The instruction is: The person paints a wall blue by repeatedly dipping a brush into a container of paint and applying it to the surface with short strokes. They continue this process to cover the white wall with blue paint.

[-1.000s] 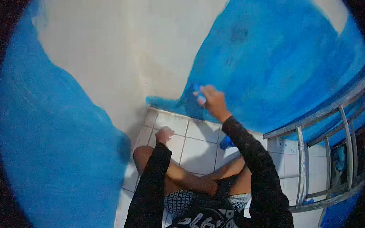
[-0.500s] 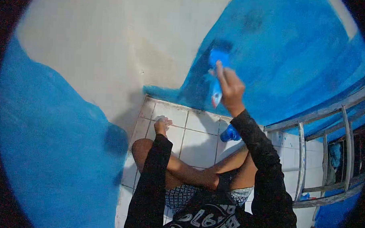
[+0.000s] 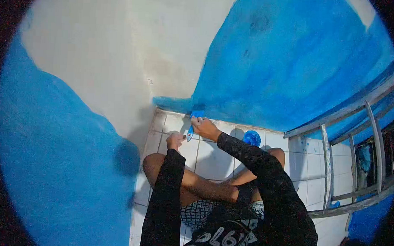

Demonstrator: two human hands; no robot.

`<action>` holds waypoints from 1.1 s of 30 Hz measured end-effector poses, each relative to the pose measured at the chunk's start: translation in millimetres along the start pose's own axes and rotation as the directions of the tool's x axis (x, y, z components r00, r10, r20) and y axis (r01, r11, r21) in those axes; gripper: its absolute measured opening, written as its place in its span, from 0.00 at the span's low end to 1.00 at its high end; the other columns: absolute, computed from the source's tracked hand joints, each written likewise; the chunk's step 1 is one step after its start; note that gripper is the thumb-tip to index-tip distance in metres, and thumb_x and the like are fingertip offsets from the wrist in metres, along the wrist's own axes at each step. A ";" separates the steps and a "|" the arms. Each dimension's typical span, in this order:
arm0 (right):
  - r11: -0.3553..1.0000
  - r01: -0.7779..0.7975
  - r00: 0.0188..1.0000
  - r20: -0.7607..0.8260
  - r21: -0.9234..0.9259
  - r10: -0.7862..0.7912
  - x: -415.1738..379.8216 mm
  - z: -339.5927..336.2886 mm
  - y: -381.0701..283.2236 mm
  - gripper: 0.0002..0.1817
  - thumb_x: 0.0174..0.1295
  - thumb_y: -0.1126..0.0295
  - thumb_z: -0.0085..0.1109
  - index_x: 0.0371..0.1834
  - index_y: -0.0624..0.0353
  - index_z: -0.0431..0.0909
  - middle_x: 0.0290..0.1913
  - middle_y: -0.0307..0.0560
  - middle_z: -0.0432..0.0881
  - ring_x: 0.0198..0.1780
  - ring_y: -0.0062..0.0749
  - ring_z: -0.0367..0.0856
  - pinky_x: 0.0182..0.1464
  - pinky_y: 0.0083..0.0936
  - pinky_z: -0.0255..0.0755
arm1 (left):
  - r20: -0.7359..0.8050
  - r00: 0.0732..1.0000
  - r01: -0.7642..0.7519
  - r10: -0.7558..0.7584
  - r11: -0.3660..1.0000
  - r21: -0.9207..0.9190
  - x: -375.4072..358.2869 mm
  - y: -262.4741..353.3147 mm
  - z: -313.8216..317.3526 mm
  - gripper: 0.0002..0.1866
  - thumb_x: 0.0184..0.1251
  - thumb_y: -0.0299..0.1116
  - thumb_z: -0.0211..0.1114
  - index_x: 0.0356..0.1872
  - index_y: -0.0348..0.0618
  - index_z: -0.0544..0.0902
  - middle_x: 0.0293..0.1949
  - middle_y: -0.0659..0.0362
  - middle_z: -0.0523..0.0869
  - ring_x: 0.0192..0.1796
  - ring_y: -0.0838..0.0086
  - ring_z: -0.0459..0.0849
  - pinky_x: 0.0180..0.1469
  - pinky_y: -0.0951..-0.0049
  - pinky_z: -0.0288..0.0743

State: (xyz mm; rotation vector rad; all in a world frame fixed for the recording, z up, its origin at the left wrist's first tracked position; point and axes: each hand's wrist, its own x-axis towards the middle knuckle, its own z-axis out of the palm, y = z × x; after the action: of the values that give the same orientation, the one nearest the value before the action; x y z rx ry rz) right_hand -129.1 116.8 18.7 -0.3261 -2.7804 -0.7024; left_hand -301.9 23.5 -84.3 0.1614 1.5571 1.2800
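My right hand (image 3: 205, 128) is wrapped around a paintbrush (image 3: 190, 132), its pale handle pointing down toward me. The blue-coated bristle end (image 3: 198, 113) meets the foot of the blue-painted wall (image 3: 268, 69), just above the floor edge. Close to the handle's lower end is my left hand (image 3: 174, 140), fingers curled in, with nothing visible in them. A small container of blue paint (image 3: 251, 138) stands on the tiles, behind my right forearm.
Bare off-white wall (image 3: 169, 35) lies between the two blue areas at the corner. Another blue-painted wall (image 3: 65, 153) rises on my left. A paint-marked ladder (image 3: 328, 166) leans or lies at the right over white floor tiles (image 3: 215, 160). My crossed legs (image 3: 207, 188) rest on the floor.
My right hand has brought the paintbrush down and left from the blue wall to its bottom edge. My left hand has shifted slightly, and the paint container shows more fully.
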 end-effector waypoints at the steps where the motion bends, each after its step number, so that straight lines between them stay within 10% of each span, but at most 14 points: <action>1: 1.000 -0.002 1.000 0.002 -0.007 0.002 0.6 0.5 1.1 0.17 0.57 0.71 0.55 0.49 0.68 0.77 0.46 0.51 0.78 0.36 0.35 0.80 0.33 0.30 0.76 | 0.007 1.000 -0.003 0.003 1.000 -0.001 1.8 -2.8 -2.8 0.16 0.68 0.39 0.55 0.45 0.36 0.81 0.39 0.52 0.90 0.43 0.65 0.88 0.38 0.67 0.75; 3: 0.950 -0.107 0.985 0.163 0.293 0.061 5.2 -14.4 14.3 0.14 0.59 0.70 0.54 0.46 0.64 0.78 0.46 0.49 0.80 0.36 0.39 0.84 0.33 0.35 0.77 | 0.046 0.995 -0.083 0.085 0.996 -0.041 -0.4 -6.3 -6.4 0.16 0.69 0.39 0.54 0.45 0.37 0.81 0.41 0.51 0.90 0.43 0.64 0.88 0.41 0.65 0.76; 9: 0.859 -0.298 0.909 -0.152 0.416 0.388 8.0 -106.0 117.3 0.12 0.64 0.61 0.57 0.47 0.51 0.81 0.43 0.46 0.83 0.38 0.47 0.84 0.32 0.39 0.77 | 0.150 0.986 -0.070 0.073 0.997 -0.029 36.2 -24.2 -9.3 0.13 0.68 0.42 0.56 0.48 0.48 0.79 0.45 0.54 0.88 0.43 0.61 0.89 0.31 0.67 0.75; 17: 0.926 -0.358 0.747 -0.632 -0.123 0.205 40.3 -333.4 262.8 0.11 0.57 0.68 0.65 0.43 0.47 0.86 0.42 0.43 0.85 0.37 0.39 0.84 0.33 0.32 0.78 | 0.197 0.979 -0.014 0.049 0.984 -0.176 58.7 -36.2 -22.4 0.17 0.67 0.38 0.55 0.46 0.34 0.80 0.45 0.46 0.88 0.45 0.57 0.87 0.52 0.55 0.74; 20: 0.912 -0.213 0.710 -0.697 -0.352 -0.103 57.9 -406.4 286.0 0.08 0.67 0.67 0.58 0.46 0.56 0.80 0.36 0.45 0.81 0.30 0.36 0.80 0.25 0.33 0.72 | 0.608 0.684 -0.330 0.402 0.915 -0.234 116.1 -71.1 -41.3 0.22 0.69 0.40 0.54 0.49 0.27 0.78 0.48 0.38 0.85 0.48 0.50 0.86 0.57 0.50 0.74; 22: 0.845 -0.173 0.629 -0.717 -0.506 -0.300 64.2 -423.2 293.7 0.08 0.67 0.67 0.59 0.45 0.57 0.81 0.37 0.45 0.82 0.29 0.37 0.80 0.25 0.34 0.72 | 0.758 0.334 0.395 0.560 0.647 -0.652 112.9 -68.2 -37.4 0.24 0.69 0.39 0.53 0.51 0.21 0.75 0.51 0.32 0.81 0.51 0.46 0.83 0.59 0.48 0.74; 23: 0.801 -0.161 0.583 -0.710 -0.577 -0.395 66.0 -427.0 296.4 0.08 0.67 0.67 0.59 0.45 0.57 0.81 0.37 0.46 0.82 0.28 0.37 0.80 0.25 0.35 0.73 | 0.759 0.335 0.395 0.558 0.648 -0.651 127.1 -74.5 -39.9 0.24 0.69 0.39 0.53 0.51 0.21 0.75 0.51 0.32 0.81 0.51 0.46 0.83 0.59 0.48 0.74; 24: 0.749 -0.153 0.534 -0.692 -0.644 -0.486 65.6 -427.4 298.5 0.08 0.67 0.67 0.59 0.44 0.58 0.81 0.37 0.46 0.82 0.27 0.38 0.80 0.25 0.35 0.73 | 0.758 0.474 -0.371 0.449 0.882 -0.291 151.2 -84.3 -43.7 0.25 0.69 0.40 0.53 0.52 0.21 0.75 0.52 0.32 0.80 0.53 0.46 0.82 0.58 0.49 0.75; 25: 0.751 -0.155 0.537 -0.693 -0.642 -0.481 61.0 -423.5 297.0 0.08 0.67 0.67 0.59 0.44 0.58 0.81 0.37 0.46 0.82 0.27 0.38 0.80 0.25 0.35 0.73 | 0.651 0.613 -0.776 0.449 0.498 0.387 164.5 -92.2 -46.3 0.25 0.69 0.40 0.53 0.52 0.21 0.74 0.53 0.32 0.80 0.54 0.45 0.81 0.57 0.49 0.76; 26: 0.789 -0.211 0.605 -0.711 -0.578 -0.359 52.8 -415.5 291.9 0.09 0.65 0.68 0.61 0.44 0.58 0.81 0.36 0.46 0.82 0.27 0.37 0.79 0.24 0.34 0.73 | 0.652 0.616 -0.773 0.442 0.501 0.390 162.3 -95.8 -46.9 0.25 0.69 0.40 0.53 0.52 0.21 0.74 0.53 0.32 0.80 0.54 0.45 0.81 0.57 0.49 0.76; 29: 0.760 -0.365 0.746 -0.657 -0.537 -0.107 32.2 -362.9 284.8 0.09 0.60 0.71 0.67 0.39 0.60 0.79 0.32 0.46 0.80 0.25 0.34 0.78 0.23 0.29 0.73 | 0.808 0.536 -0.149 0.243 0.970 -0.193 143.3 -83.6 -53.6 0.20 0.69 0.41 0.54 0.45 0.28 0.79 0.43 0.41 0.84 0.46 0.55 0.85 0.48 0.57 0.77; 31: 0.893 -0.217 0.738 -0.666 -0.394 -0.115 16.3 -308.9 273.0 0.15 0.60 0.67 0.62 0.51 0.54 0.80 0.39 0.42 0.82 0.32 0.35 0.83 0.28 0.30 0.76 | 0.896 0.379 0.456 0.232 0.796 -0.399 126.1 -61.9 -51.9 0.18 0.68 0.41 0.55 0.40 0.33 0.82 0.37 0.47 0.87 0.40 0.62 0.88 0.42 0.62 0.79; 32: 0.878 -0.253 0.796 -0.603 -0.407 -0.050 10.2 -289.1 250.2 0.20 0.60 0.68 0.60 0.56 0.59 0.77 0.38 0.41 0.80 0.32 0.33 0.81 0.29 0.29 0.76 | 0.896 0.376 0.453 0.234 0.797 -0.399 99.9 -48.2 -45.0 0.18 0.68 0.41 0.55 0.40 0.33 0.82 0.37 0.47 0.87 0.40 0.62 0.88 0.42 0.62 0.79; 33: 0.946 -0.188 0.771 -0.636 -0.262 -0.023 3.1 -263.7 230.6 0.23 0.59 0.68 0.61 0.58 0.61 0.75 0.35 0.42 0.79 0.30 0.33 0.79 0.30 0.30 0.75 | 0.679 0.729 0.229 0.085 0.905 -0.359 60.5 -33.1 -32.9 0.16 0.67 0.40 0.55 0.37 0.36 0.82 0.35 0.50 0.87 0.37 0.66 0.88 0.39 0.64 0.77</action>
State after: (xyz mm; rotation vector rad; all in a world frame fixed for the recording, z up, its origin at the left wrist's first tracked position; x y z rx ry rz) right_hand -18.6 186.0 343.8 -0.2133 -1.9965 -1.0130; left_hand -337.0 28.9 -151.9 0.2565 0.6192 1.2643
